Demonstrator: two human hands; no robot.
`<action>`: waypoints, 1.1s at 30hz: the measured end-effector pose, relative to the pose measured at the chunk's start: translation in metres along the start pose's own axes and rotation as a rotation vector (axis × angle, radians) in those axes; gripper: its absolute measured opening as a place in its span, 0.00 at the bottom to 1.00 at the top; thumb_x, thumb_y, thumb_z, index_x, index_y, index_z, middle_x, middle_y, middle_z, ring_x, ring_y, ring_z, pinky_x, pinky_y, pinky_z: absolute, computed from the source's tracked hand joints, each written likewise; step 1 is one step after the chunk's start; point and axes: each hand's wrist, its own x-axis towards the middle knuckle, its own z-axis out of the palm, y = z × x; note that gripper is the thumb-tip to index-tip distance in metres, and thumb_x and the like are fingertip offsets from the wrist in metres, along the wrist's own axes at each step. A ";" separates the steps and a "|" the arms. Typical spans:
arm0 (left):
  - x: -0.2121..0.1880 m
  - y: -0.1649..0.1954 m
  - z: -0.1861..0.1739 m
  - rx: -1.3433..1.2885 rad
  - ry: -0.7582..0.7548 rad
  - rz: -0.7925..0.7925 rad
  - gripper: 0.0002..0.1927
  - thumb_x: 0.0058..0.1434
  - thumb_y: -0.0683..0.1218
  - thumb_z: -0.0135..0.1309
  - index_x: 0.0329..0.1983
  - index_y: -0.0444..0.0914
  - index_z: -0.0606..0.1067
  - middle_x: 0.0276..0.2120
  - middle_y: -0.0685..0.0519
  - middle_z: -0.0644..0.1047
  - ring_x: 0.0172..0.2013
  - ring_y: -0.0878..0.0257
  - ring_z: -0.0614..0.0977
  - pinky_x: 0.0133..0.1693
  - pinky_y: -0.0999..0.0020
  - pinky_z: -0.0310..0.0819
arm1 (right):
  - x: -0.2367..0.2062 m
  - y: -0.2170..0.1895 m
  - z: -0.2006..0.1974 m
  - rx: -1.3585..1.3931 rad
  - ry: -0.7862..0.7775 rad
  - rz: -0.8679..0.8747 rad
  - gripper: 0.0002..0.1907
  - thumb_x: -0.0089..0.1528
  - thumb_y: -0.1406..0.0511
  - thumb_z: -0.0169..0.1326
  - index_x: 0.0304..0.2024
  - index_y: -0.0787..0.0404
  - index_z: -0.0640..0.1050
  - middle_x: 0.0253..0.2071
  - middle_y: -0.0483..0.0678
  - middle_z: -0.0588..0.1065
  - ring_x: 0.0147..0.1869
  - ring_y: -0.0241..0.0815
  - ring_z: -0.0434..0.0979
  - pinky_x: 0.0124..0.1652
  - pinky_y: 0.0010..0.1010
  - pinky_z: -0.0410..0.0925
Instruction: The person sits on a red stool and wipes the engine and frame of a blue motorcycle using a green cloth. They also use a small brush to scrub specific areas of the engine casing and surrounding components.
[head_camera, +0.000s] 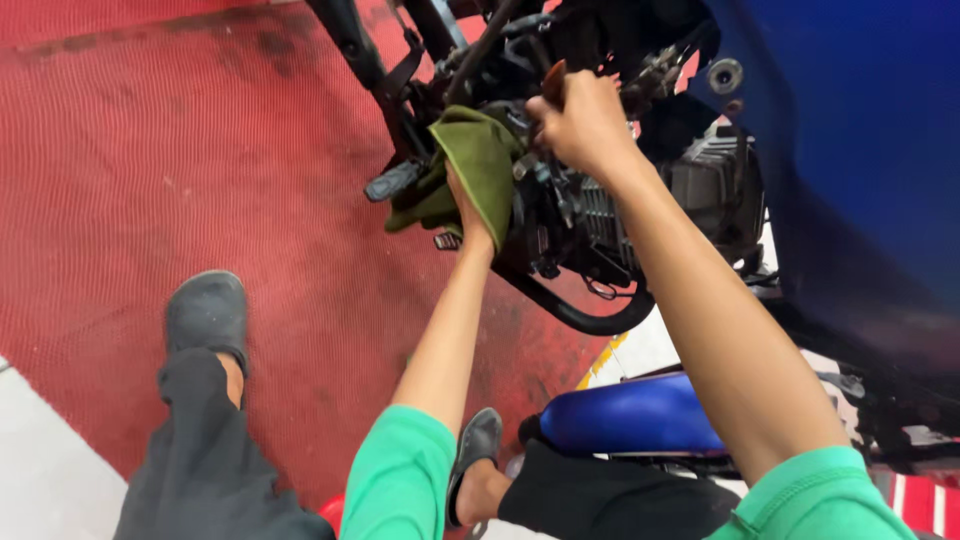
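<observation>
A green cloth (478, 165) is draped over my left hand (463, 205), which presses it against the side of a motorcycle engine (600, 205); most of that hand is hidden under the cloth. My right hand (580, 122) is closed around a brown-handled tool (553, 78) held against the top of the engine. The tool's tip is hidden among black hoses and frame tubes (470, 50). Both my arms wear green short sleeves.
Red ribbed floor matting (200, 170) covers the ground to the left. A footpeg (392, 181) sticks out beside the cloth. A blue body panel (860, 150) fills the right, and a blue fender (630, 415) lies near my knees. My grey shoes (206, 312) rest on the mat.
</observation>
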 end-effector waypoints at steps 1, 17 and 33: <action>0.000 -0.002 0.000 0.002 0.020 0.099 0.14 0.74 0.43 0.46 0.60 0.33 0.69 0.49 0.47 0.76 0.46 0.60 0.78 0.47 0.66 0.75 | 0.009 0.002 0.002 0.065 -0.030 0.022 0.13 0.65 0.63 0.57 0.34 0.69 0.79 0.26 0.51 0.81 0.30 0.42 0.85 0.32 0.33 0.74; -0.075 -0.026 -0.009 0.637 -0.116 0.307 0.15 0.75 0.48 0.42 0.54 0.35 0.73 0.49 0.48 0.77 0.49 0.56 0.78 0.52 0.62 0.74 | -0.014 -0.056 0.011 -0.153 0.109 -0.110 0.15 0.68 0.62 0.58 0.33 0.69 0.82 0.26 0.52 0.82 0.30 0.41 0.84 0.34 0.32 0.73; -0.012 -0.022 -0.015 0.424 0.010 0.170 0.12 0.70 0.46 0.46 0.49 0.34 0.75 0.46 0.46 0.78 0.49 0.52 0.79 0.52 0.59 0.73 | -0.196 -0.058 -0.056 0.096 0.374 0.123 0.11 0.71 0.67 0.56 0.45 0.73 0.80 0.34 0.52 0.81 0.37 0.37 0.83 0.39 0.27 0.76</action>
